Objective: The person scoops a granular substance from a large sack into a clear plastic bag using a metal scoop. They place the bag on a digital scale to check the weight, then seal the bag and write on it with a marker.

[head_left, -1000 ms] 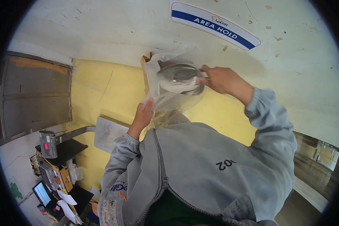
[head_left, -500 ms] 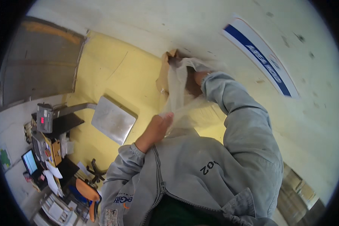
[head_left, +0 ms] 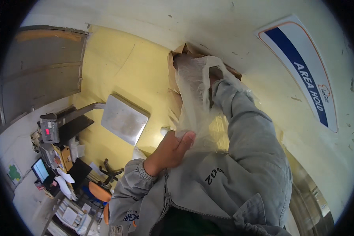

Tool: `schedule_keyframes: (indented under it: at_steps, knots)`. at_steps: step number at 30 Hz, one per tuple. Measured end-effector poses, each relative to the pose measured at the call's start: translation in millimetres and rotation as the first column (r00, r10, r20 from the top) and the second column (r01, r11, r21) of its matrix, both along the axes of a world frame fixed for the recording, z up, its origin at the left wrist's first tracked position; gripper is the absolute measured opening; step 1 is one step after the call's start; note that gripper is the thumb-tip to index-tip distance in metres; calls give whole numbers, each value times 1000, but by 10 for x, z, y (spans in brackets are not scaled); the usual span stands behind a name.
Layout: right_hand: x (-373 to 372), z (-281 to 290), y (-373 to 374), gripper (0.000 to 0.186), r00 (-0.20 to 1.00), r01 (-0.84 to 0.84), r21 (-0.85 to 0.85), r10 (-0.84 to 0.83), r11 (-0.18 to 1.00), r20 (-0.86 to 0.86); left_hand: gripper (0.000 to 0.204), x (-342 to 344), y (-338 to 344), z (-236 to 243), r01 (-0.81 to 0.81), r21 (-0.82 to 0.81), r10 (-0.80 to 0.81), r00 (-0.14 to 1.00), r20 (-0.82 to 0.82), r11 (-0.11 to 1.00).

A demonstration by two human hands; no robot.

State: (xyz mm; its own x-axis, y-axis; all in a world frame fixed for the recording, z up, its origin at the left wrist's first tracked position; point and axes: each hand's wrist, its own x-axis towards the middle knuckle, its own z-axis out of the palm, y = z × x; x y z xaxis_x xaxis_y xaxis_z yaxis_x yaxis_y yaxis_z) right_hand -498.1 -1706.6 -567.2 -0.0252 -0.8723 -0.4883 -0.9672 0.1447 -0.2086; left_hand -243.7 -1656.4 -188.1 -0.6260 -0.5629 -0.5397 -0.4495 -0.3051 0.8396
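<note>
Pinched shut on the lower edge of the clear plastic bag [head_left: 194, 102], the left hand [head_left: 171, 151] holds its thumb over the film and keeps the mouth stretched. Right hand is buried inside that bag, just above the grey sleeve [head_left: 244, 129], so I cannot tell whether its grip is wide, narrow or closed on anything. The bag itself hangs in front of a brown cardboard box [head_left: 181, 59], touching its near flap, with the box lying against the pale floor beyond.

Judging by this, the step in hand is working something into or out of the bag while its mouth is held wide. The next move likely calls for the left pinch to stay firm and the film taut, so the buried hand can slide free without dragging the thin plastic along.

Left of the bag sits a flat metal scale platform [head_left: 124, 118]; further left, a cluttered desk [head_left: 63, 165].
</note>
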Motion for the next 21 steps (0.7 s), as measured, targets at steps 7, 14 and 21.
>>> schedule_keyframes:
  at_steps: [7,14,21]
  knots:
    - [110,307,199,33,944,248,-327,-151,912,295,42,68,63,-66,-52,-14,53,997,53,999]
    - [-247,1987,349,41,904,243,80,-255,967,343,34,139,120,-265,-74,-191,70,997,-26,979]
    - [-455,2182,785,40,836,407,-119,-317,905,448,31,150,89,301,412,-236,-289,859,423,880]
